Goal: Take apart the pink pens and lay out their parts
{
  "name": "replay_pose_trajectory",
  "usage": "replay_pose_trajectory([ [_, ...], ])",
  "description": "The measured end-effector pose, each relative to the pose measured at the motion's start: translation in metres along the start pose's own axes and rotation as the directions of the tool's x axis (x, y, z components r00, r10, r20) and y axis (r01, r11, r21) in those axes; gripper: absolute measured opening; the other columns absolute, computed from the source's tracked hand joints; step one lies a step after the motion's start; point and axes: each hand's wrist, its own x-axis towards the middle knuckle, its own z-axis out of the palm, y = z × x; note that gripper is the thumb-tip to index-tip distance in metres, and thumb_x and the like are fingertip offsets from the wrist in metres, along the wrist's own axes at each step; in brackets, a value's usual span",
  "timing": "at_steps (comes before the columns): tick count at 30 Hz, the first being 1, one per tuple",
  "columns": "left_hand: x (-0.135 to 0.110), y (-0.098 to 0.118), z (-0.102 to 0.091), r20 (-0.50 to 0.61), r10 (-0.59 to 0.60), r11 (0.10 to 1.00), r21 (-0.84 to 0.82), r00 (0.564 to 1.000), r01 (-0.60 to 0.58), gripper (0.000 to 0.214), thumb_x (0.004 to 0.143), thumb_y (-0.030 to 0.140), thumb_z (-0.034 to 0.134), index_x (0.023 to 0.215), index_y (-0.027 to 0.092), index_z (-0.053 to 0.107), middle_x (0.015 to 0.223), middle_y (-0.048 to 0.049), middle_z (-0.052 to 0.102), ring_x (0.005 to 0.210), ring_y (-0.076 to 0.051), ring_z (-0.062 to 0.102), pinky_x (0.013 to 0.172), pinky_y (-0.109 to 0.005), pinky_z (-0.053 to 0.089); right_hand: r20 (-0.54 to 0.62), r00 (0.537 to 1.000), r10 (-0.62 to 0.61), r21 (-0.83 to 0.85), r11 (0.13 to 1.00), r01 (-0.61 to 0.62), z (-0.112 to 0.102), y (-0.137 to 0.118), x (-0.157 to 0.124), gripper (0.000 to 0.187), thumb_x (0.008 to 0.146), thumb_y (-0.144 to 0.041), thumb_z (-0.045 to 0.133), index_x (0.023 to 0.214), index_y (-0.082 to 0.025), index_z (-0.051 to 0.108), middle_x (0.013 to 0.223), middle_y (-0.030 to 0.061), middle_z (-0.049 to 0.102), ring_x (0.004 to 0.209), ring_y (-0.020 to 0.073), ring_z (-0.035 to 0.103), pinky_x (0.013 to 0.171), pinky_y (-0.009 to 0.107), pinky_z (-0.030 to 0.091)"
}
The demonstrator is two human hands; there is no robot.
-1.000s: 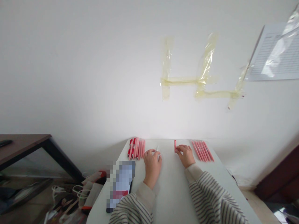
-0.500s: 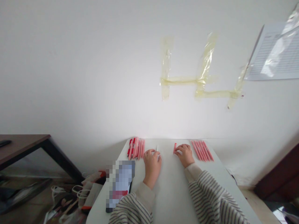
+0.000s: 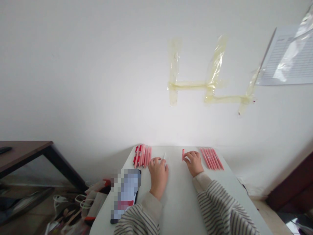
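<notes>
On the white table point(image 3: 182, 195), my right hand point(image 3: 194, 163) pinches a short pink-red pen part point(image 3: 183, 154) between thumb and fingertips, holding it upright or nearly so. A thin whitish stick, perhaps a pen refill point(image 3: 164, 156), lies just beyond the fingertips of my left hand point(image 3: 158, 176). The left fingers are curved, with the thumb apart from them; whether they touch the stick is hard to see. Left of that hand is a bunch of pink and red pens point(image 3: 142, 156). Several pink pen barrels point(image 3: 211, 159) lie in a row right of my right hand.
A phone point(image 3: 127, 194), blurred out, lies at the table's left edge. Behind the table rises a white wall point(image 3: 97, 81) with yellowed tape point(image 3: 190, 86). Bags and cables point(image 3: 80, 205) clutter the floor at left, near a brown desk point(image 3: 26, 153).
My left hand has shifted slightly left, while the thin stick stays about where it was. The right hand keeps its pinch on the pink part with hardly any movement.
</notes>
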Motion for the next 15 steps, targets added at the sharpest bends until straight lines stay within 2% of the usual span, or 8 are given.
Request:
replay_pose_trajectory([
  [11,-0.001,0.003,-0.012,0.028,-0.040,0.994,0.099,0.999,0.037,0.021,0.086,0.028,0.064,0.104,0.024,0.074,0.116,-0.0082,0.061,0.119,-0.029,0.046,0.103,-0.046,0.038,0.065,0.997,0.046,-0.055,0.998,-0.042,0.000,-0.001,0.000,0.013,0.090,-0.028,0.065,0.096,-0.028,0.076,0.108,0.0069,0.068,0.114,0.0286,0.048,0.095,0.043,0.040],
  [15,-0.001,0.003,-0.012,0.035,-0.061,0.991,0.123,0.998,0.056,0.024,0.086,0.030,0.063,0.106,0.023,0.074,0.116,-0.0085,0.062,0.118,-0.029,0.047,0.103,-0.046,0.038,0.036,0.999,0.016,-0.067,0.998,-0.014,0.002,0.000,-0.001,0.013,0.091,-0.029,0.065,0.097,-0.029,0.076,0.108,0.0070,0.068,0.113,0.0280,0.048,0.093,0.042,0.041],
])
